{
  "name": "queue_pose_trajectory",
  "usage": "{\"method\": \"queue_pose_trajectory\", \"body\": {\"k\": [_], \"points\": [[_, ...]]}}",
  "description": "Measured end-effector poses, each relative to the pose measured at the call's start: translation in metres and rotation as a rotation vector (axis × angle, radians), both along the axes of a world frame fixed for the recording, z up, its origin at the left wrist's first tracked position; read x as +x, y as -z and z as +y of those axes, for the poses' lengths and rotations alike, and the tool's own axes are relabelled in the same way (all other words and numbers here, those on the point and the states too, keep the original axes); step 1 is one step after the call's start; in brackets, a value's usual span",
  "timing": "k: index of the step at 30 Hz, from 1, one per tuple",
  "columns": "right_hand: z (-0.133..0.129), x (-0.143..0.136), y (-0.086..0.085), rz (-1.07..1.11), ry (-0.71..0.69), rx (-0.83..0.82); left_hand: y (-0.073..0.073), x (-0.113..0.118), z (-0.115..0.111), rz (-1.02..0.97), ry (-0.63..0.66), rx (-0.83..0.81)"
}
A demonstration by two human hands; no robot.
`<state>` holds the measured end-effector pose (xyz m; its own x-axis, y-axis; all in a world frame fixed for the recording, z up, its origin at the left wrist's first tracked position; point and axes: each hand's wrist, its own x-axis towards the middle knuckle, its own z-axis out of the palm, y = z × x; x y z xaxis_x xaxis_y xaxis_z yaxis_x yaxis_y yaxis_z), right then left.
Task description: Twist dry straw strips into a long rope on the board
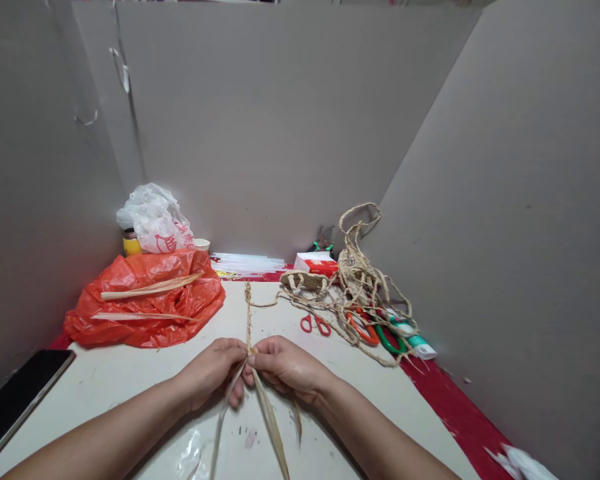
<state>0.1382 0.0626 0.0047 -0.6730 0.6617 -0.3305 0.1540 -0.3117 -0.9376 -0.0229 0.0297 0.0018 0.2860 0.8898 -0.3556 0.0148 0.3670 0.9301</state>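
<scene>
Head view: my L hand [215,370] and R hand [287,367] both pinch the braid [249,320] at its near end, mid-desk [115,377], w/ loose strands [269,417] trailing toward me. If a pinch slackens, plait could prob. loosen; uneven pull might split a thin strand. Can't see the crossing btwn my hands; two strand ends cut off at bottom edge, 3rd partly hidden by R hand.

The left grip [216,368] and right grip [289,368] hold a braid [249,320] trailing 3 loose strands [271,423].
</scene>
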Motion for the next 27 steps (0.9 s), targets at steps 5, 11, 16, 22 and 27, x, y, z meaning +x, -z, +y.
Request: {"method": "queue_pose_trajectory", "body": {"k": [5, 11, 16, 22, 27], "points": [[0.001, 0.002, -0.003, -0.098, -0.016, 0.040, 0.003, 0.000, -0.003, 0.090, 0.028, 0.008], [0.000, 0.002, -0.003, -0.224, -0.041, 0.285, -0.002, -0.001, 0.000, 0.148, 0.013, 0.049], [0.001, 0.003, -0.001, -0.306, -0.062, 0.434, 0.001, 0.000, 0.000, 0.145, -0.043, 0.040], [0.004, 0.009, -0.005, -0.365, -0.109, 0.483, -0.002, 0.000, 0.000, 0.141, -0.080, 0.048], [0.006, 0.018, -0.011, -0.417, -0.202, 0.488, -0.001, -0.001, 0.000, 0.119, -0.094, 0.047]]}}
